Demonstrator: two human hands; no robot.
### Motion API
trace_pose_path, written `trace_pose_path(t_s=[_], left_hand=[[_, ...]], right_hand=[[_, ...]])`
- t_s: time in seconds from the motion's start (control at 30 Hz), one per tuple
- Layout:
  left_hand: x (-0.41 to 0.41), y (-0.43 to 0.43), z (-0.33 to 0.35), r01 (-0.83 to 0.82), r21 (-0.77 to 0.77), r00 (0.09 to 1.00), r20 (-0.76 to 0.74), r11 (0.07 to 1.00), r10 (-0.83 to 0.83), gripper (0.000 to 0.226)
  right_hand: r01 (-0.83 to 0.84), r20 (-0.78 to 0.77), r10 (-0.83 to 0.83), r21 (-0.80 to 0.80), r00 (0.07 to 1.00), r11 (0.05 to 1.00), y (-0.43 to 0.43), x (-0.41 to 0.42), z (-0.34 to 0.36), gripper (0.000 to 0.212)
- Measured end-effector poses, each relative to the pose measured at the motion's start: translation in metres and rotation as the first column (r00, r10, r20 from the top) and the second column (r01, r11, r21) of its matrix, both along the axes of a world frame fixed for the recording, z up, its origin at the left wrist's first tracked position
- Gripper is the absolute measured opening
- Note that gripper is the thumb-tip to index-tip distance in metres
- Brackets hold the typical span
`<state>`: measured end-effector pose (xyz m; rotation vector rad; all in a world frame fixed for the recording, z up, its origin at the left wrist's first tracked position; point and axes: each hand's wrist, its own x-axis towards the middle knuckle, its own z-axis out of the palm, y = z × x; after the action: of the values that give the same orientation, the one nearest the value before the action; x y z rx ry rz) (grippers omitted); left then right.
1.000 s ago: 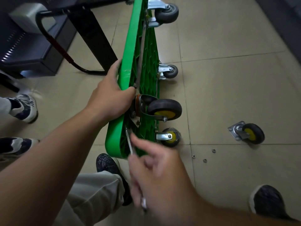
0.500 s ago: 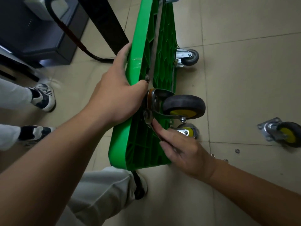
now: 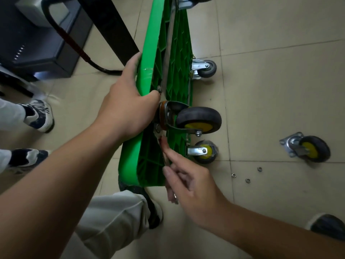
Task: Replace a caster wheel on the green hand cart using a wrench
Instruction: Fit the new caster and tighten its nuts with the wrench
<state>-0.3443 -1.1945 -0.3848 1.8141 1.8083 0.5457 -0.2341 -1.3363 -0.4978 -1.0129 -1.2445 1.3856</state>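
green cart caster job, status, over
Left hand grips green cart edge. Right hand holds wrench at caster wheel plate. Spare caster, small rings on floor, off to the side.

green plastic hand cart point(image 3: 147, 53) stands on its long edge on beige tile floor point(image 3: 270, 90), ribbed underside facing right. left hand point(image 3: 127, 107) grips the top rim. right hand point(image 3: 192, 186) pinches a slim silver metal wrench point(image 3: 165, 158), index finger laid along it; wrench head sits at the mount of a big black caster wheel w/ yellow hub point(image 3: 198, 120). smaller yellow-hub caster point(image 3: 205, 152) below touches floor. grey caster point(image 3: 207, 69) further up. loose black caster w/ metal plate point(image 3: 308, 148) lies apart at right, 3 small metal washers point(image 3: 247, 180) near it. white-and-navy sneakers point(image 3: 37, 114) at left.
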Motion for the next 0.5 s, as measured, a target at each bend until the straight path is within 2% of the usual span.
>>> trace_pose_path(t_s=[0.13, 0.2, 0.37, 0.5], left_hand=[[0.003, -0.004, 0.000, -0.009, -0.004, 0.999, 0.051, 1.000, 0.009, 0.083], [0.001, -0.005, 0.001, 0.003, -0.003, 0.997, 0.080, 1.000, -0.003, 0.083], [-0.004, -0.004, 0.005, 0.045, -0.038, 0.995, 0.093, 0.998, -0.041, 0.083], [-0.009, 0.001, 0.002, 0.067, -0.026, 0.996, 0.065, 0.997, -0.065, 0.081]], right_hand=[[-0.011, -0.173, -0.028, -0.218, 0.985, 0.976, -0.011, -0.007, 0.047, 0.051], [0.009, -0.134, -0.038, -0.212, 0.990, 0.977, -0.014, -0.012, 0.055, 0.051], [0.094, 0.021, -0.093, -0.016, 0.995, 0.995, -0.030, -0.012, 0.033, 0.053], [0.025, 0.294, -0.120, 0.308, 0.948, 0.951, -0.025, 0.008, -0.009, 0.055]])
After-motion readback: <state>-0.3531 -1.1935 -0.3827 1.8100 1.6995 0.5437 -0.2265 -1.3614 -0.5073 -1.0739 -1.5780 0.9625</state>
